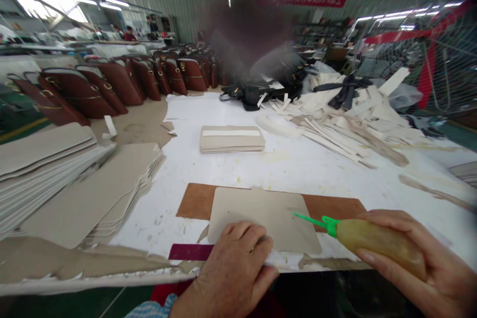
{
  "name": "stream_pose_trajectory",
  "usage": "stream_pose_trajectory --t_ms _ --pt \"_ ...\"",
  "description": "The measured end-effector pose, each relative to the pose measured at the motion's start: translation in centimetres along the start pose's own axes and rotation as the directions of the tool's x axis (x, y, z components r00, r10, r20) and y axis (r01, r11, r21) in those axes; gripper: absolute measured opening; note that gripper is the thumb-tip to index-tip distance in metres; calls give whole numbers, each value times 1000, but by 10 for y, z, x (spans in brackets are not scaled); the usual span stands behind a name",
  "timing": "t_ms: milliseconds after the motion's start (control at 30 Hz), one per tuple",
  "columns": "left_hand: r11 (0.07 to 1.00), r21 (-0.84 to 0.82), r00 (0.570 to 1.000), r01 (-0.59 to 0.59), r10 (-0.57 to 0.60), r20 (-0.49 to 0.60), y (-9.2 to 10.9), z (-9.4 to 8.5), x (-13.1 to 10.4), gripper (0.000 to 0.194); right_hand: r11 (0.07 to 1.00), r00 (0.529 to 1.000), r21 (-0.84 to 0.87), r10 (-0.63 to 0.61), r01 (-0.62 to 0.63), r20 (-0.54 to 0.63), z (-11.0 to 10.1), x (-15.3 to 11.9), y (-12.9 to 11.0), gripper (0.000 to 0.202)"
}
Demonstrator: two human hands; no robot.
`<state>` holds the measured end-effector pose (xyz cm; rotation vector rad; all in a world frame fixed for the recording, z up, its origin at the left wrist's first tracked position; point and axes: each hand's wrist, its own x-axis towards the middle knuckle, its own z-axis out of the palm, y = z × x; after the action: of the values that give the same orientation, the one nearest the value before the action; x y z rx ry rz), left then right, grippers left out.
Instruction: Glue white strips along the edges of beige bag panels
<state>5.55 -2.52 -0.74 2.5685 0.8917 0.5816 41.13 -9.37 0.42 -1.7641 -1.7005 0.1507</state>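
Note:
My left hand (233,271) presses flat on the near edge of a beige cut panel (263,216). That panel lies on a brown board (328,206) on the white worktable (290,164). A dark red strip (190,252) pokes out just left of this hand. My right hand (421,263) grips a yellowish glue bottle (380,242), and its green nozzle (316,221) points left with the tip over the panel's right part.
Stacks of beige panels (100,194) fill the left side. A small pile of beige pieces (231,139) sits mid-table. Loose white strips (346,119) and black bags (257,92) lie at the back right. Rows of dark red bags (112,82) stand at the far left.

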Motion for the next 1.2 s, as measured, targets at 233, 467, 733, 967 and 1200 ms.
stream_pose_trajectory --t_ms 233,467,733,967,1200 --pt "1000 0 1000 4 -4 13 0 -2 1 26 985 985 -31 -167 168 43 -7 11 -15 36" --pt "1000 3 1000 9 -9 14 1 -2 2 26 967 967 -26 -254 254 27 -11 23 -28 19" --pt "1000 4 1000 11 -11 16 1 -2 2 29 953 952 -12 -301 302 53 -13 27 -27 20" --pt "1000 4 999 22 -22 33 1 -2 2 29 953 951 12 -303 303 65 -12 34 -36 15" --pt "1000 0 999 26 -26 48 0 -2 0 30 934 932 -9 -354 356 81 -14 38 -41 13"
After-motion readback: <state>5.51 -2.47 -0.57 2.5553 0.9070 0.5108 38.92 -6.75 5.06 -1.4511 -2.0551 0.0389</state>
